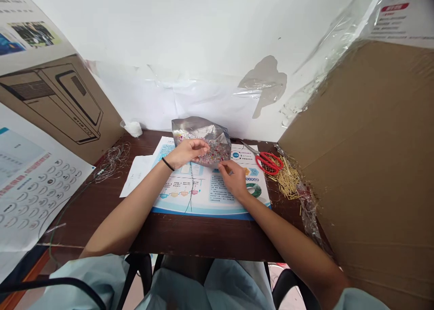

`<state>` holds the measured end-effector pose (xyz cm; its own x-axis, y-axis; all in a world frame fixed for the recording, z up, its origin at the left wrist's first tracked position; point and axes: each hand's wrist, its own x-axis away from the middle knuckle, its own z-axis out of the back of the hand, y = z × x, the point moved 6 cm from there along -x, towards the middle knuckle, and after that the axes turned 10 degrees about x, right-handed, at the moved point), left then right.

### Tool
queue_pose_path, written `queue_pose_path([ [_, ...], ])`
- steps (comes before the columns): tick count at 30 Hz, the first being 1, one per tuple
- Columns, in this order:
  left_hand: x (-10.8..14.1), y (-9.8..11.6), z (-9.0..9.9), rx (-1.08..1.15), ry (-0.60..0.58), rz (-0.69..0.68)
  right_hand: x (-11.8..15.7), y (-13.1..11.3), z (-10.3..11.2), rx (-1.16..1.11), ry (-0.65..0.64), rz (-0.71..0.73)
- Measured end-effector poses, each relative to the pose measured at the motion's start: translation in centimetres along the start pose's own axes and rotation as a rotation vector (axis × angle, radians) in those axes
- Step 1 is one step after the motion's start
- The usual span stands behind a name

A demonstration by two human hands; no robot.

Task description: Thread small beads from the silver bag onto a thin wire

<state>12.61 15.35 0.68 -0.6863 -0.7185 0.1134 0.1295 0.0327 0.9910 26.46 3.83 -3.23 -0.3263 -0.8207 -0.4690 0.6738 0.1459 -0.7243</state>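
Note:
A clear plastic bag (217,140) of small pink, white and red beads stands against the back wall on a printed sheet (206,206). My left hand (188,153), with a black band at its wrist, is in front of the bag, thumb and fingertips pinched together. Dark thread (191,185) hangs from below that hand onto the sheet, its two ends apart. At the bag's lower right corner my right hand (234,178) has its thumb and forefinger closed. Whatever is between the fingertips of either hand is too small to make out.
Red-handled scissors (269,163) lie right of the sheet, beside a pile of thin golden sticks (288,179) and crumpled clear plastic (309,210). Tangled wire (113,161) lies at left, near a white lump (133,129). Cardboard panels (376,156) and the wall enclose the table.

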Motion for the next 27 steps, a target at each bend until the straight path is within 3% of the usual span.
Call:
queue_pose_path([
  [5, 0.4, 0.2, -0.5, -0.167, 0.017, -0.006, 0.0, 0.0, -0.2, 0.001, -0.018, 0.001],
  [10, -0.9, 1.4, -0.5, -0.797, 0.134, -0.195, -0.2, -0.2, -0.3, 0.015, -0.011, 0.043],
  [13, -1.9, 1.3, -0.3, -1.044, 0.207, -0.193, -0.2, -0.1, -0.3, 0.032, -0.014, 0.046],
  [16, -2.4, 1.0, -0.4, -1.065, 0.206, -0.183, -0.2, 0.0, -0.2, 0.029, -0.008, 0.041],
  [21, -2.7, 0.0, -1.8, -1.068, 0.051, -0.144, -0.2, 0.0, -0.1, 0.018, -0.002, 0.041],
  [27, -2.7, -0.7, -2.8, -1.068, 0.003, -0.113, -0.3, 0.2, -0.2, -0.003, -0.005, 0.028],
])
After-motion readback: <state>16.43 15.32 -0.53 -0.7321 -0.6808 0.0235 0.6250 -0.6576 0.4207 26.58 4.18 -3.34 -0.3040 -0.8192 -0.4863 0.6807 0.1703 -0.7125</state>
